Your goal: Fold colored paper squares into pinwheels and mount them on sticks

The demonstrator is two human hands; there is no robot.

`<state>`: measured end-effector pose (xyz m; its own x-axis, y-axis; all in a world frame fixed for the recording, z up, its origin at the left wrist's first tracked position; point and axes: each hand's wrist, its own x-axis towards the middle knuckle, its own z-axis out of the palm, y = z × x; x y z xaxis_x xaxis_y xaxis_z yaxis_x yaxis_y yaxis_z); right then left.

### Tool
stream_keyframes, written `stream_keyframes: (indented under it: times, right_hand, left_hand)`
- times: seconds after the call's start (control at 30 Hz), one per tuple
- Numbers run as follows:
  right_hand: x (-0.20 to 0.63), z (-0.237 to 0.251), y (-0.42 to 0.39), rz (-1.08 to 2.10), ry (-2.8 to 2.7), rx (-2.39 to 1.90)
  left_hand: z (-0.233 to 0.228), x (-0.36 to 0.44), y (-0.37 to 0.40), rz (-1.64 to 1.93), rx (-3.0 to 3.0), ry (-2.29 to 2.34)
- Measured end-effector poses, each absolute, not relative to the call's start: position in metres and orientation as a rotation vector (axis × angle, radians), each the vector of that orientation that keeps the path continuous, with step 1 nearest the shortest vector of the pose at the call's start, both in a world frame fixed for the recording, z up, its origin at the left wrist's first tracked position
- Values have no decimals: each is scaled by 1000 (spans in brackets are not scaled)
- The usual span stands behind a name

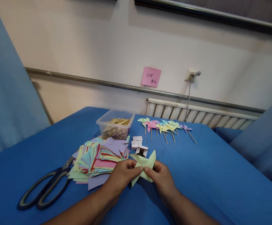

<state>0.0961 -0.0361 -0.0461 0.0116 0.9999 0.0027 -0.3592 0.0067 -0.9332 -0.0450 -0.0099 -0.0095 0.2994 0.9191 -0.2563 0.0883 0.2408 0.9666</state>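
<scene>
A pale green paper pinwheel (147, 161) with curled blades is held up between my two hands, above the blue table. My left hand (126, 172) grips its left side, the thumb pressed near the middle. From the right, my right hand (161, 175) pinches it too, its thumb close to the other thumb. Fingers behind the paper are partly hidden. Just beyond the pinwheel sits a small opened box (143, 150) with dark contents. Stacked cut paper sheets (112, 149) in several colours lie to the left of my left hand.
Large dark-handled scissors (49, 187) lie at the left beside the paper. A clear plastic tub (100, 125) of thin sticks stands at the back, near small white boxes (136, 144). Several finished pinwheels (163, 127) on sticks lie at the back right of the blue tablecloth (211, 175).
</scene>
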Motion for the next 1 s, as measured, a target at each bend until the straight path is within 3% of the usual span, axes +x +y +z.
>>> stream_keyframes:
  times: [0.4, 0.57, 0.67, 1.0]
  right_hand:
    - [104, -51, -34, 1345, -1007, -961]
    - [117, -32, -20, 857, -908, -1154]
    - [116, -14, 1, 746, -1005, -1112]
    - [125, -27, 39, 517, -1487, -1208]
  left_hand:
    - [-14, -44, -8, 785, 1244, 1174]
    - [-19, -43, -2, 829, 1250, 1177]
    - [-27, -43, -3, 795, 1356, 1163]
    - [-7, -58, -29, 228, 1802, 821]
